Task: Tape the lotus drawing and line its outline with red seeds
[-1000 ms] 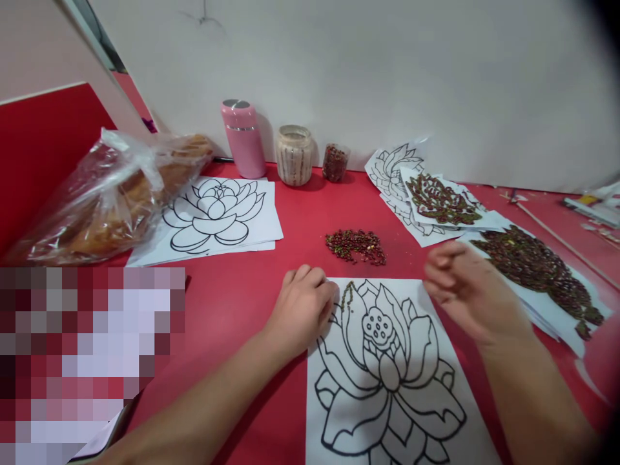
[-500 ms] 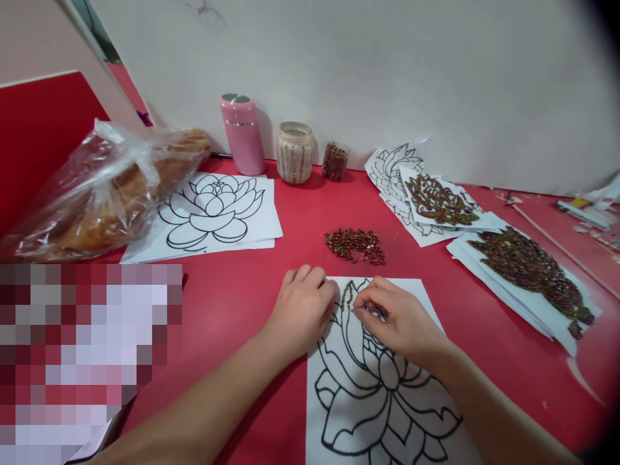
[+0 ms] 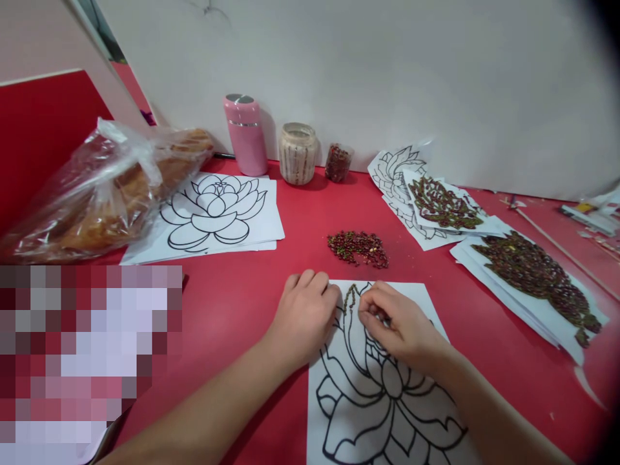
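Note:
A white sheet with a black lotus outline [image 3: 356, 423] lies on the red table in front of me. Small green beans [image 3: 349, 298] line the tip of one upper petal. My left hand [image 3: 305, 318] rests with curled fingers at the sheet's upper left edge; whatever its fingertips may hold is hidden. Just right of the bean line, my right hand [image 3: 400, 321] hovers low with thumb and forefinger pinched together. Anything between those fingertips is too small to make out. Beyond the sheet sits a loose pile of red and green beans [image 3: 357, 248].
Along the wall stand a pink bottle [image 3: 248, 139], a glass jar [image 3: 297, 155] and a small cup of beans [image 3: 338, 163]. Left are lotus printouts [image 3: 264, 216] and a plastic bag [image 3: 113, 194]. Bean-covered sheets [image 3: 537, 281] lie right, near a thin stick [image 3: 562, 242].
My right hand has drawn slightly away from the bean line, its pinch still closed. My left hand stays at the sheet's edge. The whole view has shifted a little.

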Tool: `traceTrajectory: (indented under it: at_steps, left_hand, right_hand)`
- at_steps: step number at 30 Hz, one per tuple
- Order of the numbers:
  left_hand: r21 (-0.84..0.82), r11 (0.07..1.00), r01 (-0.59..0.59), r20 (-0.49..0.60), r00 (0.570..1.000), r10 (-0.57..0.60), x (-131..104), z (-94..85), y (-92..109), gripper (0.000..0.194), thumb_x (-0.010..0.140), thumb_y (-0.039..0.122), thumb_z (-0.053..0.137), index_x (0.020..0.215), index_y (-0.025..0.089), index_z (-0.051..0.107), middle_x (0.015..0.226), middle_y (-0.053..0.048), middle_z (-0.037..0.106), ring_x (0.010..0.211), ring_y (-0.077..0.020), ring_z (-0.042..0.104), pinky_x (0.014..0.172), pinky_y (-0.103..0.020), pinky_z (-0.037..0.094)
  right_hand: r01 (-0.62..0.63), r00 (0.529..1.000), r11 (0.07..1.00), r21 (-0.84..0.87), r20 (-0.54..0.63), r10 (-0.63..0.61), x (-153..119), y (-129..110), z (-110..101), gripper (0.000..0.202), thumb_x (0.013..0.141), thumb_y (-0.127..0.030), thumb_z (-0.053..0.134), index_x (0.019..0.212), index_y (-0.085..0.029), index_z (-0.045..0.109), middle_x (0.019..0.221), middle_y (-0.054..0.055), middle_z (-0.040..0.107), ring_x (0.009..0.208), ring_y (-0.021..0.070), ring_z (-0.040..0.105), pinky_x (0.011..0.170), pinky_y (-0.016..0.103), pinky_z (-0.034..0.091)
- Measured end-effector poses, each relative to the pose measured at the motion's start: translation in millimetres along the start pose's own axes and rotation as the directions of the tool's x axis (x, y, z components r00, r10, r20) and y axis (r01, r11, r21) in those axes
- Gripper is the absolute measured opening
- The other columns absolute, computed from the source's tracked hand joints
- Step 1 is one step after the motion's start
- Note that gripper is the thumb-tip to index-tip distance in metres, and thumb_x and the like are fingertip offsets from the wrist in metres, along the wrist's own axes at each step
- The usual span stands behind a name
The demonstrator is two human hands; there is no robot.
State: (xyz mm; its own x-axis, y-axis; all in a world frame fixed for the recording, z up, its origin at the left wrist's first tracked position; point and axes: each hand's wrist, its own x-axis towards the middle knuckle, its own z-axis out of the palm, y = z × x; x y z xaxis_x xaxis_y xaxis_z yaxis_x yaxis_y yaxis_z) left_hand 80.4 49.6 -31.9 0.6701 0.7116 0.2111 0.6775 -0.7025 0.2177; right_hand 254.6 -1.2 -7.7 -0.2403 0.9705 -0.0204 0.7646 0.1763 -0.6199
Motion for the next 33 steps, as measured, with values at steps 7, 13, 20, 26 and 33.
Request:
traceTrajectory:
  at_steps: [7, 13, 20, 26, 33]
  left_hand:
    - [0.015, 1.0, -0.002, -0.002, 1.0, 0.002, -2, -0.2, 2, 0.014, 0.077, 0.012, 0.042, 0.08, 0.018, 0.055, 0.076, -0.004, 0.05, 0.074, -0.0198, 0.041, 0.063, -0.032, 0.029]
    - [0.002, 1.0, 0.004, -0.004, 1.0, -0.004, -2, -0.8, 3, 0.012, 0.077, 0.014, 0.044, 0.078, 0.018, 0.055, 0.077, -0.005, 0.05, 0.074, -0.0198, 0.041, 0.063, -0.032, 0.03]
    - [0.036, 0.999, -0.002, -0.012, 1.0, 0.002, -3, 1.1, 2, 0.015, 0.079, 0.014, 0.041, 0.082, 0.017, 0.056, 0.077, -0.005, 0.051, 0.074, -0.0203, 0.041, 0.063, -0.033, 0.029]
    - [-0.004, 1.0, -0.002, -0.005, 1.0, 0.002, -2, -0.6, 1, 0.016, 0.08, 0.014, 0.04, 0.081, 0.016, 0.056, 0.077, -0.005, 0.051, 0.073, -0.0195, 0.041, 0.063, -0.032, 0.03]
    - [-0.075, 0.997, 0.025, 0.042, 0.999, -0.022, 0, -5.1, -1, 0.018, 0.079, 0.016, 0.04, 0.082, 0.018, 0.058, 0.077, -0.005, 0.051, 0.072, -0.0192, 0.041, 0.062, -0.032, 0.03]
  right_hand:
    - [-0.02, 0.985, 0.966, 0.258, -0.162, 0.064, -2, 12, -4, 0.012, 0.085, -0.028, 0.043, 0.077, -0.019, 0.046, 0.073, 0.0, 0.043, 0.064, 0.0109, 0.042, 0.058, 0.024, 0.036]
    - [-0.039, 0.912, 0.615, 0.787, -0.223, 0.343, 1, 29, -7, 0.011, 0.082, -0.032, 0.05, 0.081, -0.022, 0.045, 0.067, -0.003, 0.043, 0.051, 0.0067, 0.039, 0.043, 0.019, 0.03]
    - [0.131, 0.859, 0.278, 0.952, -0.248, 0.448, 1, 38, -35, 0.012, 0.077, -0.027, 0.057, 0.075, -0.021, 0.047, 0.073, -0.003, 0.034, 0.055, 0.0038, 0.036, 0.037, 0.011, 0.028]
    - [0.052, 0.894, 0.657, 0.752, -0.328, 0.306, -5, 26, -41, 0.007, 0.08, -0.031, 0.051, 0.079, -0.024, 0.048, 0.082, 0.0, 0.042, 0.066, 0.0093, 0.045, 0.049, 0.018, 0.039]
    - [0.004, 0.979, 0.98, 0.197, -0.202, 0.036, 5, -7, -11, 0.011, 0.083, -0.027, 0.044, 0.08, -0.021, 0.052, 0.113, 0.008, 0.042, 0.108, 0.0207, 0.042, 0.075, 0.029, 0.044]
